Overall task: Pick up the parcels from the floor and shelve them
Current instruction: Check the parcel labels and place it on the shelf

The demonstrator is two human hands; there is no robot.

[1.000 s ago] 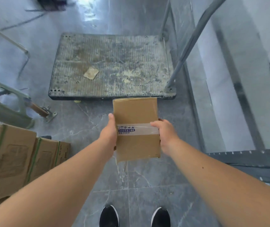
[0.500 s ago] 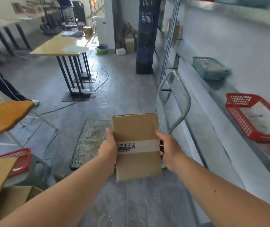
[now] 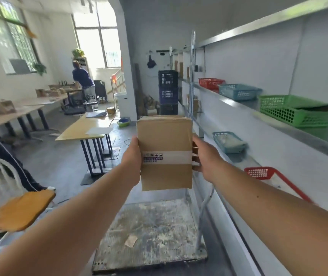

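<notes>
A brown cardboard parcel [image 3: 165, 140] with a white tape band across its middle is held up at chest height in front of me. My left hand [image 3: 132, 156] grips its left edge, thumb on the near face. My right hand [image 3: 204, 156] grips its right edge, fingers wrapped behind it. The grey metal shelf rack [image 3: 278, 144] runs along the wall to the right of the parcel, with its boards at about the parcel's height and above.
On the shelves sit green [image 3: 294, 110], blue [image 3: 236, 91] [image 3: 228, 141] and red [image 3: 209, 83] [image 3: 262, 173] baskets. A flat trolley [image 3: 151, 232] lies on the floor below the parcel. A chair [image 3: 17, 208] stands left, tables [image 3: 87, 126] beyond, a person [image 3: 82, 80] far back.
My view has swung up from the floor and trolley to the room and shelves. The parcel has risen with both hands still holding it.
</notes>
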